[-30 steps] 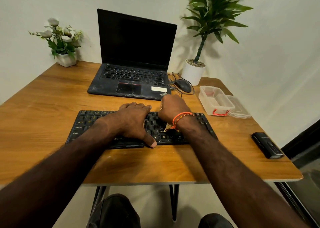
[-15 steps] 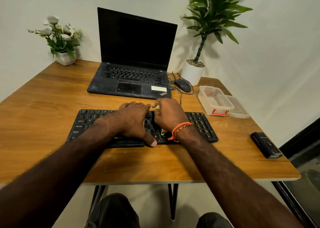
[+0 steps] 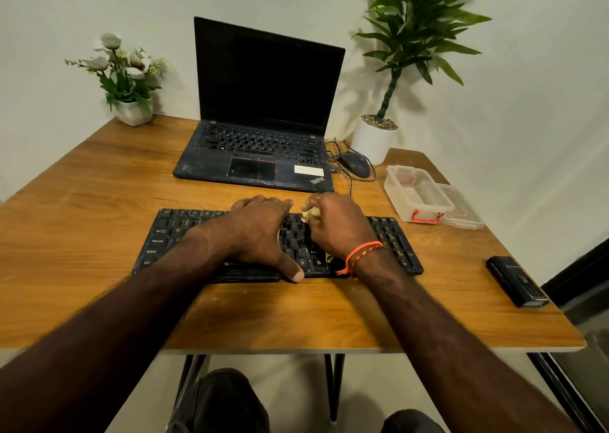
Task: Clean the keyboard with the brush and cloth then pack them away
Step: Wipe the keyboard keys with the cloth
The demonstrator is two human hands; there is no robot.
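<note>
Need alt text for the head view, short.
Left hand rests flat on a black keyboard while the right hand grips a pale brush over its keys. Behind stand an open laptop and a clear box.

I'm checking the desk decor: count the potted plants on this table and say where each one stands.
2. The white-flowered plant stands at the table's far left corner; the tall leafy plant stands at the far right, behind the mouse. None seems hidden.
</note>
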